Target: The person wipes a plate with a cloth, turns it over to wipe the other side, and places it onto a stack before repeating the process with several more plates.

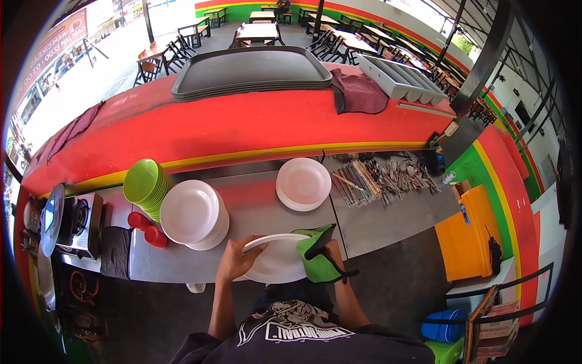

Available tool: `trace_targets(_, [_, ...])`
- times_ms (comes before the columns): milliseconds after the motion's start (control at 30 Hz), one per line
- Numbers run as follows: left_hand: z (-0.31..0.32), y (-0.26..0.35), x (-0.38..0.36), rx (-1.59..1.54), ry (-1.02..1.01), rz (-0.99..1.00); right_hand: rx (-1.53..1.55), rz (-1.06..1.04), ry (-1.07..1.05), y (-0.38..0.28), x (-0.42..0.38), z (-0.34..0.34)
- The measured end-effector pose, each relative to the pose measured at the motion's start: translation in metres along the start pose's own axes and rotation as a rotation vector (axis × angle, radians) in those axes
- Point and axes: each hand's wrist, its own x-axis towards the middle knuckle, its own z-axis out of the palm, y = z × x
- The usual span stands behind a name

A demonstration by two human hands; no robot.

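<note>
My left hand (237, 259) is closed on the left rim of a white plate (276, 261), thumb on the upper side, in front of my body. A green cloth with black edging (320, 262) is in my right hand (333, 253), wrapped over the plate's right rim. The cloth hides most of my right fingers. Beyond the held plate, a short stack of white plates (304, 184) stands on the steel counter (254, 209). To its left is a taller stack of white plates (190, 212).
Green bowls (143, 182) are stacked beside red cups (155, 237). Loose cutlery (403, 179) covers the counter's right part. A gas stove (82, 221) stands far left. Dark trays (251, 70) and a grey cutlery holder (400, 79) rest on the red ledge (242, 124). An orange box (467, 239) stands right.
</note>
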Motion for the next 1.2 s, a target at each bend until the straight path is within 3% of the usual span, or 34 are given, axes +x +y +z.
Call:
trace_targets(67, [-0.001,-0.001,-0.002,-0.088,0.153,-0.026,0.346,0.197,0.123,-0.030,0.001,0.005])
trace_targets(133, [0.003,-0.024,-0.003,-0.295,0.263,-0.109,0.516,0.219,0.164,-0.036,0.001,0.008])
trace_targets(233, [0.014,-0.030,-0.001,-0.657,0.480,-0.185,0.567,0.371,0.154,-0.014,-0.008,0.004])
trace_targets(367, [0.010,-0.022,-0.001,-0.788,0.458,-0.304,0.921,0.306,0.195,0.034,-0.033,0.019])
trace_targets(433, [0.003,-0.016,-0.004,-0.829,0.380,-0.386,1.023,0.198,0.151,0.003,-0.022,0.020])
trace_targets(633, [0.004,-0.011,-0.009,-0.835,0.032,-0.514,0.624,0.094,0.389,0.017,-0.040,0.032])
trace_targets(833, [0.020,-0.008,-0.010,-0.867,-0.143,-0.421,0.487,0.132,0.574,0.016,-0.030,0.018])
trace_targets(933, [0.036,-0.016,-0.007,-0.975,0.011,-0.194,0.429,0.149,0.697,0.023,-0.018,0.011])
trace_targets(967, [0.045,-0.016,-0.004,-0.961,0.157,-0.183,0.408,0.155,0.736,0.025,-0.015,0.009])
trace_targets(1000, [0.045,-0.017,-0.003,-0.906,0.140,-0.111,0.375,0.160,0.761,0.028,-0.011,0.009])
trace_targets(1067, [0.046,-0.017,-0.002,-0.796,0.109,0.031,0.309,0.170,0.808,0.033,-0.004,0.010])
trace_targets(1200, [0.054,-0.040,-0.012,-0.268,0.373,0.030,0.042,0.153,0.794,0.040,0.005,0.014])
